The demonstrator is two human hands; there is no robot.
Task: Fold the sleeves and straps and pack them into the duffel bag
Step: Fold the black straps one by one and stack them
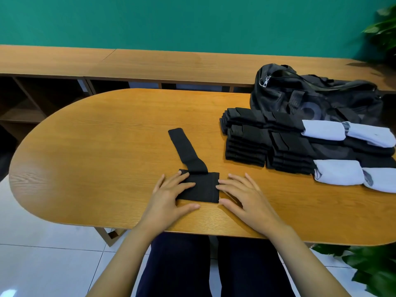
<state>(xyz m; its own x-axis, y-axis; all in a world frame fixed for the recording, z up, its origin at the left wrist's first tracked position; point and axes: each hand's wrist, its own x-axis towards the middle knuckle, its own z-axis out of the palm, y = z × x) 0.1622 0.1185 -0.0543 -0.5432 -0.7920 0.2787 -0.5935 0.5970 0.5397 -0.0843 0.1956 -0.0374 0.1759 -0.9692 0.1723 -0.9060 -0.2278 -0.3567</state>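
Observation:
A black strap (201, 185) lies near the front edge of the oval wooden table (96, 146), its wide end folded flat and a narrow tail running up and away to the left. My left hand (171, 196) lies flat with straight fingers on the folded part's left side. My right hand (244, 196) lies flat beside its right edge, fingertips touching it. At the right stand stacks of folded black straps (267, 144) and several rolled white sleeves (338, 174). The black duffel bag (310, 97) sits behind them, slumped.
A long wooden shelf unit (128, 63) runs along the teal wall behind the table. Green plants show at the top right (383, 28) and the bottom right (368, 266). My dark trouser legs are under the table's front edge.

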